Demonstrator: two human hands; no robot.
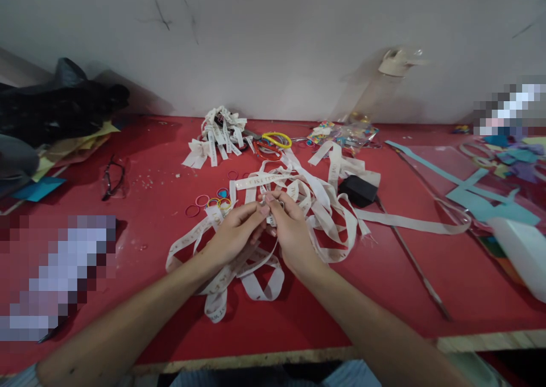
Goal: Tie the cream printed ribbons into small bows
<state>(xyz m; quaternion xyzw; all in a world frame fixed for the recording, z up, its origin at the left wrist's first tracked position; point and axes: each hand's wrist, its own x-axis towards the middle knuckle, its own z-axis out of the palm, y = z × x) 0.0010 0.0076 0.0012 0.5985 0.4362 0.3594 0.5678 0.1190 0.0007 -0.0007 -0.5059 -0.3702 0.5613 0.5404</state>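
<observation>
Both hands meet at the middle of the red table, fingertips pinched together. My left hand (236, 231) and my right hand (294, 228) are closed on a white printed ribbon (270, 220), a small piece of which shows between the fingers. Long loops of the same ribbon (341, 245) lie around and under the hands. Just left of them are several thin coloured hair ties (202, 200). A bunch of knotted ribbon pieces (219, 131) sits farther back, beside yellow-handled scissors (277, 141).
A black block (358, 190) and a thin rod (413, 262) lie to the right, near blue strips (490, 199) and a white box (520, 256). Glasses (113, 178) and a black bag (51, 108) are on the left. A clear bottle (379, 91) stands by the wall.
</observation>
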